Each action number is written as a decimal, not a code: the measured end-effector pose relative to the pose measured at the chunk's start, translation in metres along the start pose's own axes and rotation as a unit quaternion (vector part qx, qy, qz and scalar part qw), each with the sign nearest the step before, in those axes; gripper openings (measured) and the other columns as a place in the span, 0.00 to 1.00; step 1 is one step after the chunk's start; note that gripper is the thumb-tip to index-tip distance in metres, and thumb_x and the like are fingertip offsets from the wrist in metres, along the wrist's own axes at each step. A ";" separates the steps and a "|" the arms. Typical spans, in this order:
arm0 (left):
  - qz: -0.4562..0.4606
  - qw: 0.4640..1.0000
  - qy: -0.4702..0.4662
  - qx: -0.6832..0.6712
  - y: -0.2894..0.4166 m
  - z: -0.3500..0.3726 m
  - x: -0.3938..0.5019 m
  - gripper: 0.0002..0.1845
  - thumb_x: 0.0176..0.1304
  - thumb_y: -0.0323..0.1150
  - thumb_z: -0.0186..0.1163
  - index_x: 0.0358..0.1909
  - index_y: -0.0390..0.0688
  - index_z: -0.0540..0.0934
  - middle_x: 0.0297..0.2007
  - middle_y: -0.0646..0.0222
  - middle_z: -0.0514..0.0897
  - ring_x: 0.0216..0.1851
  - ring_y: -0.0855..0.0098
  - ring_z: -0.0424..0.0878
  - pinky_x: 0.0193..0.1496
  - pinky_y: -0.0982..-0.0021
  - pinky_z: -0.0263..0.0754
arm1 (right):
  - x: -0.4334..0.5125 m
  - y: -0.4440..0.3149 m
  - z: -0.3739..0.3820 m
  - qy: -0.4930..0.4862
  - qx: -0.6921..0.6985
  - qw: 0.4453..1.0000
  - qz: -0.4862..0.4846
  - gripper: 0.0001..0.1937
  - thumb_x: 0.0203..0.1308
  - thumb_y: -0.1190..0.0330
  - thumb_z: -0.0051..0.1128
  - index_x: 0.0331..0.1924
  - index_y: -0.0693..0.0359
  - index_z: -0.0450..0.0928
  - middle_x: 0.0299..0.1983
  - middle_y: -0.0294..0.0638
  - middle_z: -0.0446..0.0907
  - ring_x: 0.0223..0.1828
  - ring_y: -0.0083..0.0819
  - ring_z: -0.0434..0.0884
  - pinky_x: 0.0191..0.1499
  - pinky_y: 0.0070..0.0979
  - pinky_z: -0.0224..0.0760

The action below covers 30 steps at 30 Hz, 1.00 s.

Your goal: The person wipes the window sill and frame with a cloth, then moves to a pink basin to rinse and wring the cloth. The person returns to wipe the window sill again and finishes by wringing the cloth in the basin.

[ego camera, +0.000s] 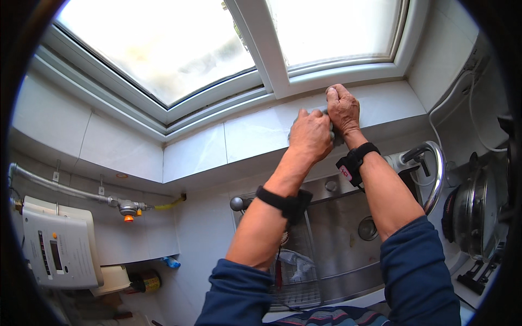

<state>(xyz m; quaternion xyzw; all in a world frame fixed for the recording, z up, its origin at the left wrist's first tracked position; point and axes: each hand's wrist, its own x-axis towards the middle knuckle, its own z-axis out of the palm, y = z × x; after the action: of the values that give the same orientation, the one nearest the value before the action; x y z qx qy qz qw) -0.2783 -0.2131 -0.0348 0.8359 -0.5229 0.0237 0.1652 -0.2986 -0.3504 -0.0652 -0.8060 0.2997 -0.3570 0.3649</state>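
Observation:
Both of my hands are over the tiled windowsill (261, 125) below a white-framed window (281, 49). My left hand (312, 132) is closed on a greyish cloth (338, 137), which shows only in part around and between the hands. Just to the right and a little farther off, my right hand (342, 106) is curled into a fist near the window frame's lower edge; part of the cloth lies against its near side, and whether its fingers grip the cloth cannot be told. Black straps with small devices go round both wrists.
Below my forearms is a stainless steel sink (342, 244) with a drain, a wire rack (297, 285) and a curved metal faucet (438, 171). At the left hang a gas meter (61, 244) and a metal pipe (77, 189). Glass-lidded cookware (475, 212) stands at the right beside white cables.

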 end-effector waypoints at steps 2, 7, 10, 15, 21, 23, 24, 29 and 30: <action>0.052 0.998 -0.024 -0.030 -0.004 -0.009 -0.023 0.14 0.45 0.23 0.63 0.38 0.38 0.84 0.43 0.56 0.85 0.49 0.55 0.80 0.56 0.60 0.74 | 0.001 0.001 0.000 0.001 0.008 1.000 -0.001 0.16 0.71 0.56 0.45 0.43 0.55 0.82 0.39 0.53 0.84 0.44 0.59 0.82 0.48 0.46 0.76; 0.053 0.988 -0.097 -0.104 -0.018 -0.029 -0.078 0.14 0.46 0.19 0.61 0.37 0.39 0.84 0.41 0.55 0.86 0.46 0.52 0.82 0.55 0.57 0.77 | -0.001 -0.001 -0.001 -0.013 0.003 1.000 0.022 0.16 0.71 0.56 0.44 0.43 0.55 0.82 0.40 0.53 0.84 0.45 0.58 0.82 0.49 0.45 0.76; 0.000 0.966 0.077 -0.247 -0.045 -0.050 -0.080 0.13 0.52 0.21 0.65 0.41 0.39 0.85 0.40 0.56 0.88 0.43 0.57 0.87 0.51 0.65 0.81 | -0.001 -0.002 -0.001 -0.010 0.003 1.000 0.016 0.16 0.70 0.57 0.43 0.42 0.55 0.81 0.40 0.53 0.84 0.45 0.58 0.82 0.49 0.46 0.76; -0.152 0.950 0.171 -0.215 -0.082 -0.062 -0.048 0.17 0.53 0.25 0.61 0.45 0.42 0.88 0.42 0.50 0.89 0.45 0.54 0.88 0.53 0.63 0.80 | 0.002 0.001 0.002 0.005 -0.042 0.999 -0.024 0.15 0.68 0.58 0.43 0.37 0.56 0.80 0.41 0.54 0.84 0.47 0.61 0.80 0.51 0.49 0.75; -0.118 0.988 0.070 -0.076 -0.067 -0.046 -0.056 0.15 0.56 0.25 0.61 0.46 0.41 0.87 0.44 0.52 0.88 0.44 0.53 0.86 0.52 0.61 0.79 | 0.001 0.000 0.004 -0.012 -0.042 0.999 -0.002 0.17 0.68 0.55 0.41 0.41 0.53 0.82 0.43 0.51 0.86 0.48 0.57 0.82 0.54 0.45 0.76; -0.099 0.982 0.067 -0.148 -0.060 -0.050 -0.080 0.19 0.57 0.27 0.64 0.52 0.43 0.87 0.42 0.59 0.90 0.42 0.64 0.87 0.47 0.64 0.81 | 0.003 0.000 0.002 -0.013 -0.035 0.999 0.013 0.18 0.67 0.54 0.42 0.42 0.52 0.83 0.44 0.51 0.86 0.49 0.56 0.83 0.55 0.44 0.76; -0.134 0.970 0.026 -0.202 -0.056 -0.053 -0.098 0.19 0.57 0.28 0.64 0.52 0.42 0.87 0.42 0.60 0.89 0.43 0.66 0.87 0.48 0.66 0.81 | 0.003 0.000 0.003 -0.015 -0.033 0.999 0.018 0.18 0.67 0.54 0.42 0.42 0.52 0.83 0.44 0.51 0.86 0.49 0.56 0.83 0.55 0.44 0.76; -0.197 0.872 0.033 -0.448 -0.038 -0.062 -0.205 0.17 0.60 0.29 0.68 0.51 0.36 0.84 0.44 0.63 0.87 0.44 0.70 0.85 0.50 0.68 0.82 | 0.006 0.007 0.005 -0.003 -0.025 1.000 -0.007 0.18 0.67 0.54 0.42 0.44 0.52 0.84 0.45 0.50 0.86 0.49 0.55 0.83 0.55 0.43 0.76; -0.237 0.836 0.052 -0.492 -0.033 -0.060 -0.225 0.17 0.61 0.28 0.67 0.51 0.35 0.84 0.44 0.62 0.87 0.44 0.70 0.85 0.50 0.68 0.82 | 0.008 0.008 0.005 -0.010 -0.022 1.000 0.009 0.19 0.66 0.54 0.42 0.45 0.52 0.84 0.45 0.50 0.86 0.49 0.54 0.83 0.56 0.42 0.76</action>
<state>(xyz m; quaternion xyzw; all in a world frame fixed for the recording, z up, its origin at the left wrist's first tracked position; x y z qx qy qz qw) -0.3428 0.0131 -0.0346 0.7399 -0.2427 -0.2336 0.5824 -0.2920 -0.3585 -0.0708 -0.8149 0.3107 -0.3388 0.3530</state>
